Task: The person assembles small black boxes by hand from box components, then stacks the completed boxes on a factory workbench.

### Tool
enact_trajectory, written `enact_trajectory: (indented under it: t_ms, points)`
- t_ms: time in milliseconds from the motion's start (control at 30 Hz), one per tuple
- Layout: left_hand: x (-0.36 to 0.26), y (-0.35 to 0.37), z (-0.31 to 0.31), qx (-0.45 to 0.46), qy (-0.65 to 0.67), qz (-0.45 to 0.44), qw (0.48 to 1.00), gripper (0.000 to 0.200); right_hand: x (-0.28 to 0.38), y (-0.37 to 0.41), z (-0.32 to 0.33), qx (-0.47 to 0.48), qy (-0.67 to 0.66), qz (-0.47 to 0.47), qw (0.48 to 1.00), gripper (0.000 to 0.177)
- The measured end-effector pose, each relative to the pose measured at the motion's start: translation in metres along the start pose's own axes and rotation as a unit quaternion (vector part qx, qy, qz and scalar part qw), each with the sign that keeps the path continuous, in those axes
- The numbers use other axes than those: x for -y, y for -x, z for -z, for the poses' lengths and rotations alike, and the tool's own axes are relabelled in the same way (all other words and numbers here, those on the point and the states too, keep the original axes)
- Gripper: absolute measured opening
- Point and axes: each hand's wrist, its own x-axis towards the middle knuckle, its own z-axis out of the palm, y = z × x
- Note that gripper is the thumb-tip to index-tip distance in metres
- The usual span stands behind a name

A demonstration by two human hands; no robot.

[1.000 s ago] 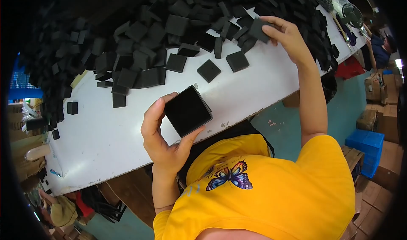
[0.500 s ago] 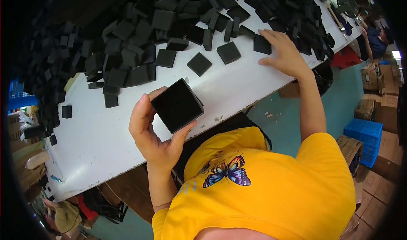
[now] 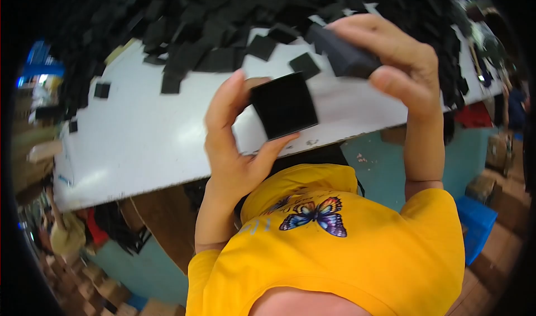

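My left hand [image 3: 229,148] grips a small black square box [image 3: 286,106] between thumb and fingers, above the front part of the table. The box's dark square side faces me, and its inner detail is lost in the black. My right hand [image 3: 405,64] pinches a dark grey foam block [image 3: 349,56] between thumb and fingertips, raised to the right of the box and blurred by motion. Between the two hands, a loose black square pad [image 3: 305,65] lies on the white tabletop.
A wide heap of black foam pieces [image 3: 218,14] covers the back of the white table [image 3: 139,143]. A blue crate [image 3: 475,226] stands on the floor at right among cardboard boxes [image 3: 497,260]. A person in dark blue [image 3: 517,106] is at far right.
My right hand has picked up a foam block from the table and lifted it. My left hand has moved right with the black box, which is now turned differently. The view has shifted.
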Motion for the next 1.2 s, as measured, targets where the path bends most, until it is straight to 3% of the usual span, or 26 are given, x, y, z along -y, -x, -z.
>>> enact_trajectory:
  t_ms: [33,200,433,567,767,933,1200]
  points:
    - [0.0,-0.001,0.001,0.005,0.001,-0.002,1.0,0.092,-0.004,-0.014,-0.014,0.058,0.013,0.05,0.997,0.052]
    - [-0.006,-0.003,0.006,0.013,0.013,0.047,0.999,0.088,-0.005,-0.036,-0.035,0.121,0.045,0.123,0.984,0.046]
    - [-0.011,-0.013,0.008,0.013,-0.005,0.021,1.0,0.084,0.03,-0.029,-0.044,0.098,0.214,0.148,0.961,0.045]
    - [-0.012,-0.019,0.01,0.03,-0.022,-0.003,0.999,0.067,0.037,-0.017,-0.051,0.077,0.26,0.141,0.952,0.04]
    - [-0.005,-0.018,0.008,0.009,-0.008,-0.007,1.0,0.062,0.032,-0.013,-0.05,0.095,0.254,0.149,0.951,0.035]
    - [0.0,-0.019,0.007,0.006,0.006,-0.012,1.0,0.066,0.022,-0.013,-0.049,0.084,0.211,0.177,0.958,0.042]
    - [0.006,-0.019,0.008,0.008,0.02,-0.007,1.0,0.073,0.023,-0.014,-0.043,0.107,0.185,0.146,0.966,0.04]
